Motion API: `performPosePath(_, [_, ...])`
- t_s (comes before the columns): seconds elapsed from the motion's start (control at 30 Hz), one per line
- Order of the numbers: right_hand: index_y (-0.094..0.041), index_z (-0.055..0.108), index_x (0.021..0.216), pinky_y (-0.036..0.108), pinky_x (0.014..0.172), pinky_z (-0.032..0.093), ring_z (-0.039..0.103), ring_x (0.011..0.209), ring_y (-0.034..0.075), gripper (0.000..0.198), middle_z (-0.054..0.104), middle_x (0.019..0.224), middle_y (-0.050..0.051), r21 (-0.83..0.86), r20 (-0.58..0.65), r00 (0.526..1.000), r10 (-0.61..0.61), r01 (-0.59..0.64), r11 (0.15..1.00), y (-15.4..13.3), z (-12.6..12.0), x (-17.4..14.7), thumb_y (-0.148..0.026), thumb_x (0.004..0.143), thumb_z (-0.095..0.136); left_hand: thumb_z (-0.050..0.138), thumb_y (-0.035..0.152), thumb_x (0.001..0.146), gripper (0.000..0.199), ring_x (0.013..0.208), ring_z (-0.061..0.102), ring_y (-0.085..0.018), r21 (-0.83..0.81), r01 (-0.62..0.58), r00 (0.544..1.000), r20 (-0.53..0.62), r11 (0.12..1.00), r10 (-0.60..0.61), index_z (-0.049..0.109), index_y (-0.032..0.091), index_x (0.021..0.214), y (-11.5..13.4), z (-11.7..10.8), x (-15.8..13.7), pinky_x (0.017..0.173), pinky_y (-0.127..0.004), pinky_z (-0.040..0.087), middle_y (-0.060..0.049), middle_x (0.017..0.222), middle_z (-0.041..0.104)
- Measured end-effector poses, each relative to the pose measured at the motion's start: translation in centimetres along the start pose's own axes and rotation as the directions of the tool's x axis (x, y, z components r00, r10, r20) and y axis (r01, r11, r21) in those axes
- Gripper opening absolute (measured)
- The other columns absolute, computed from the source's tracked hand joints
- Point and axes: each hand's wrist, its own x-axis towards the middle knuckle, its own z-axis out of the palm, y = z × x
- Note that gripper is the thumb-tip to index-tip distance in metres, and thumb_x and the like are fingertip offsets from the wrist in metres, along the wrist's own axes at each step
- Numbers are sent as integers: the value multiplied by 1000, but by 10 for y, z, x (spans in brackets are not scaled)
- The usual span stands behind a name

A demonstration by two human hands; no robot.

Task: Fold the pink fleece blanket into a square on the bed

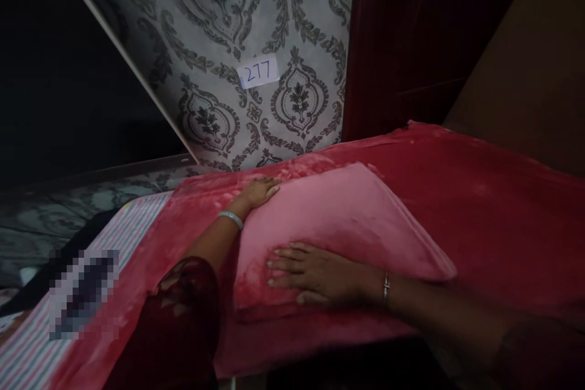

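A folded pink plush cloth (333,207), perhaps a blanket, lies flat on a red plush bedspread (493,213). My left hand (259,191) rests palm down at its far left edge, fingers stretched out; a light bangle circles that wrist. Nearer to me, my right hand (315,271) lies flat with spread fingers on the near left part of the cloth, where the pile looks darker red. Neither hand grips anything. The folded layers show along the cloth's right edge.
A striped sheet (132,225) shows at the left, with a blurred-out patch on it. Behind stands a patterned wall (205,61) bearing a paper label (258,71) marked 277. A dark red glossy panel (411,30) rises at the back right, and a dark panel (68,85) at the left.
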Motion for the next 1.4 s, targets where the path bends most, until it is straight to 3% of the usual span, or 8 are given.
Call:
performPosePath(0.3, [-24, 49, 150, 47, 118, 29, 45, 139, 23, 49, 55, 148, 7, 23, -78, 996, 34, -32, 999, -23, -15, 33, -44, 105, 43, 27, 53, 103, 63, 149, 35, -25, -65, -160, 983, -107, 985, 152, 40, 20, 155, 37, -31, -60, 124, -46, 24, -11, 159, 43])
performPosePath(0.47, [-28, 53, 147, 53, 124, 10, 22, 152, 28, 49, 36, 162, 5, -118, 47, 989, -143, 147, 982, -28, 23, 57, -48, 102, 52, 33, 60, 100, 67, 155, 18, -30, -78, -238, 971, 17, 968, 240, 31, 29, 158, 63, -16, -67, 124, -58, 13, -8, 167, 25])
performPosePath(0.63, [-32, 51, 147, 51, 125, 9, 20, 154, 25, 49, 36, 162, 0, -147, 49, 992, -116, 122, 982, -23, 37, 57, -49, 102, 50, 31, 55, 102, 62, 156, 15, -30, -96, -128, 992, -23, 987, 126, 30, 30, 159, 41, 3, -53, 124, -58, 10, -4, 169, 21])
performPosePath(0.87, [-36, 52, 146, 51, 125, 14, 26, 151, 26, 48, 40, 160, -6, -282, 56, 989, -134, 144, 948, -22, 30, 64, -50, 100, 55, 28, 38, 103, 54, 146, 40, -17, -149, 36, 998, -51, 988, -44, 43, 20, 153, 10, 2, -29, 123, -34, 26, -5, 158, 46])
performPosePath(1.07, [-33, 59, 139, 47, 121, 25, 35, 147, 24, 43, 45, 157, -3, -359, 54, 987, -150, 160, 920, -27, 20, 70, -49, 99, 56, 40, 44, 99, 55, 143, 39, -44, -5, 209, 976, -64, 978, -209, 51, 17, 146, 25, -18, -24, 115, -73, 20, -19, 151, 51])
performPosePath(1.2, [-23, 63, 132, 31, 116, 34, 52, 131, 14, 35, 63, 139, 2, -250, -150, 981, -122, 82, 965, -37, -5, 44, -39, 105, 48, 50, 40, 95, 55, 149, 28, -44, 81, 151, 984, -110, 985, -141, 50, 22, 148, 53, -39, -19, 120, -72, 9, -17, 157, 43])
performPosePath(1.27, [-18, 64, 131, 31, 112, 38, 57, 124, 15, 37, 68, 131, 6, -186, -368, 929, 45, -121, 975, -39, -17, 14, -35, 106, 43, 45, 37, 97, 56, 151, 28, -40, 82, -10, 998, -61, 997, 15, 45, 20, 151, 76, -46, -15, 121, -68, 14, -16, 160, 39])
performPosePath(1.4, [-17, 62, 136, 51, 114, 37, 53, 132, 28, 41, 63, 137, 15, -154, -608, 692, 388, -583, 798, -32, -20, -61, -36, 103, 47, 35, 42, 102, 57, 154, 24, -31, 20, -338, 941, 32, 941, 337, 38, 22, 155, 141, -47, 4, 124, -58, 17, -13, 166, 29])
